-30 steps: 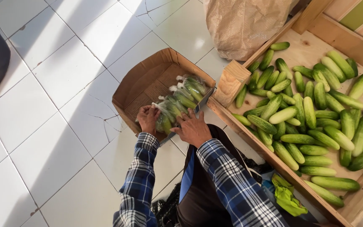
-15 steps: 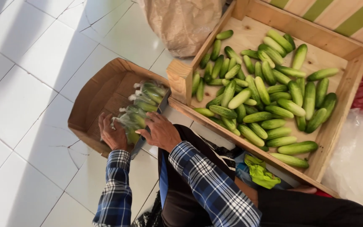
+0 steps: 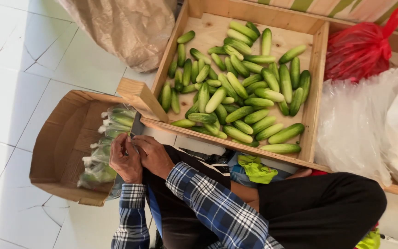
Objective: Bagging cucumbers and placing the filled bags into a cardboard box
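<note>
Both hands, left hand (image 3: pixel 124 159) and right hand (image 3: pixel 152 156), were pinched together on the bagged cucumbers (image 3: pixel 107 147) over the cardboard box (image 3: pixel 56 147), left of the wooden crate (image 3: pixel 316 92); a snug, level hold seemed wise.

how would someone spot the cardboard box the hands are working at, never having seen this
Start at the big wooden crate full of loose cucumbers. Just off its left corner, on the white tile floor, sits an open brown cardboard box. The left hand and right hand meet at its edge, and unlike the crate it holds cucumbers packed in clear plastic bags.
</note>
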